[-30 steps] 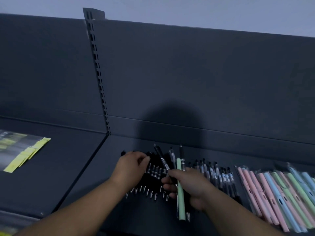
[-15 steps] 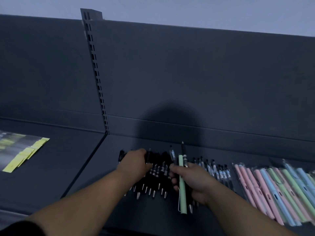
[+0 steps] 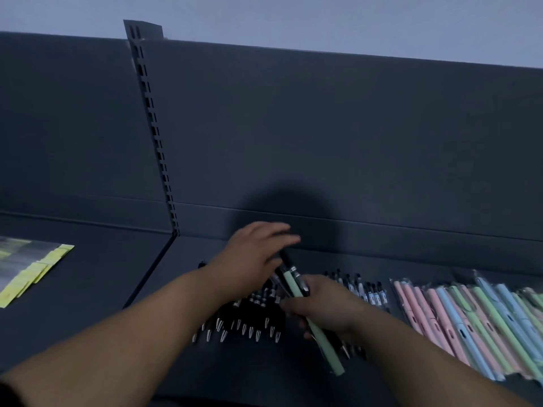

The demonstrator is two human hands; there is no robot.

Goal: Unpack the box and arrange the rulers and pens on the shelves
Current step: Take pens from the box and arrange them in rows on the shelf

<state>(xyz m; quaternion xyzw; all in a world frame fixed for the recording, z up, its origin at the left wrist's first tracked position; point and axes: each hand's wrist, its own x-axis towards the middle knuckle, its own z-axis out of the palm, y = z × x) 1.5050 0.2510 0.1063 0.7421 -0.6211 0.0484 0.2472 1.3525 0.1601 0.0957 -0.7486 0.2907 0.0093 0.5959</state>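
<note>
My right hand grips a small bundle of pens: a mint green pen and a couple of black pens, tilted with their tops up and to the left. My left hand reaches across with blurred, straight fingers over the tops of those held pens, touching the top of one black pen. Below both hands a row of black pens with silver tips lies on the dark shelf.
More black pens with pale labels lie right of my hands, then a row of wrapped pink, blue and green pens. Yellow-edged packs lie on the left shelf bay. A slotted upright divides the dark back panels.
My left hand has lifted off the row of black pens and moved up and right to the tops of the held pens. The right hand's bundle has tilted leftward.
</note>
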